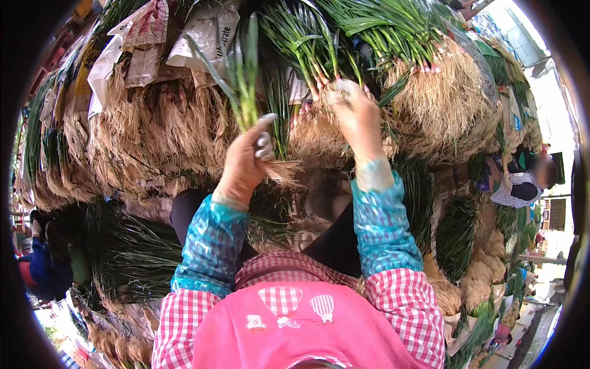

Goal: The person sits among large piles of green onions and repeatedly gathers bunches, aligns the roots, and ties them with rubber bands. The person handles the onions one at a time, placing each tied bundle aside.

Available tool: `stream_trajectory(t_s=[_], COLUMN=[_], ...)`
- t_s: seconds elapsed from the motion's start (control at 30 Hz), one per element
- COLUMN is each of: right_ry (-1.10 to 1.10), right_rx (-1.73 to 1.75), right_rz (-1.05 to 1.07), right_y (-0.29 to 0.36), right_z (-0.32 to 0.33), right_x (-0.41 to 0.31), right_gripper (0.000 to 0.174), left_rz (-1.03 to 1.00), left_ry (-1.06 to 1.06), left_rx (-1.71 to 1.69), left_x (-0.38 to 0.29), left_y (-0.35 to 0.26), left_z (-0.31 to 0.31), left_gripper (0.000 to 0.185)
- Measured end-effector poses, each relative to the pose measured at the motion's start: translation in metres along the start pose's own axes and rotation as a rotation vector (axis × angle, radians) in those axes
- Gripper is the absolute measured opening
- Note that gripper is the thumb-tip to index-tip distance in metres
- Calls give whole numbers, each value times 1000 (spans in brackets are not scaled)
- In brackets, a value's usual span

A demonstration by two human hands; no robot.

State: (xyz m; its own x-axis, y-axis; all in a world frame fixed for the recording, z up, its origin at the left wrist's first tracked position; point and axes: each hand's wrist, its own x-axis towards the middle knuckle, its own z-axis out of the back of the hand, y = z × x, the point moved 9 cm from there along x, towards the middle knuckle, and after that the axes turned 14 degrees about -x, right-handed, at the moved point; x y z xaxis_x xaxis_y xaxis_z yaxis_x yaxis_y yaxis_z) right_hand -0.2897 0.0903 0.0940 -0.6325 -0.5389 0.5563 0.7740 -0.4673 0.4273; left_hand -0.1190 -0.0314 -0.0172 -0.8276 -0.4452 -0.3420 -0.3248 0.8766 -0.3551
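My left hand (249,154) is closed around a small bunch of green garlic plants (249,99). Their leaves point away from me, and their pale roots (282,171) stick out below the fist. White coverings show on the thumb and fingers. My right hand (357,113) is at the root end of a larger bunch of green garlic (313,53) on the pile ahead. Its fingers are blurred, so whether they grip a plant cannot be told. Pinkish stem bases and tan roots show around those fingers.
A thick rooted bunch (438,87) lies right of my right hand. Woven sacks (203,39) cover part of the long pile (161,124). More leafy bunches (133,258) lie to my left. Other people are at the far left (44,270) and far right (516,187).
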Motion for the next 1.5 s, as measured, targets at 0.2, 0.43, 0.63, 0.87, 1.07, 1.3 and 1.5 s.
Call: stream_trajectory(t_s=[0.2, 0.43, 0.63, 0.87, 1.07, 1.3, 1.5], right_ry=[369, 316, 505, 430, 307, 493, 568], right_rx=[-558, -278, 313, 456, -79, -16, -271], right_rz=[-68, 40, 114, -253, 258, -233, 41], right_y=[-30, -14, 62, 16, 47, 8, 62], right_z=[-62, -56, -39, -49, -69, -85, -85], right_x=[4, -4, -64, -62, -71, -75, -86], right_gripper=[66, 27, 17, 40, 48, 44, 44], left_rz=[138, 52, 125, 146, -50, -210, -146], left_ry=[-20, -7, 121, -47, -137, -166, -213], left_rx=[-120, -111, -136, 22, 294, 499, 381], left_x=[8, 3, 15, -7, -21, -24, -20], left_y=[23, 18, 33, 46, 12, 13, 24], left_z=[18, 6, 8, 28, 24, 43, 52], left_gripper=[27, 30, 34, 18, 17, 19, 13])
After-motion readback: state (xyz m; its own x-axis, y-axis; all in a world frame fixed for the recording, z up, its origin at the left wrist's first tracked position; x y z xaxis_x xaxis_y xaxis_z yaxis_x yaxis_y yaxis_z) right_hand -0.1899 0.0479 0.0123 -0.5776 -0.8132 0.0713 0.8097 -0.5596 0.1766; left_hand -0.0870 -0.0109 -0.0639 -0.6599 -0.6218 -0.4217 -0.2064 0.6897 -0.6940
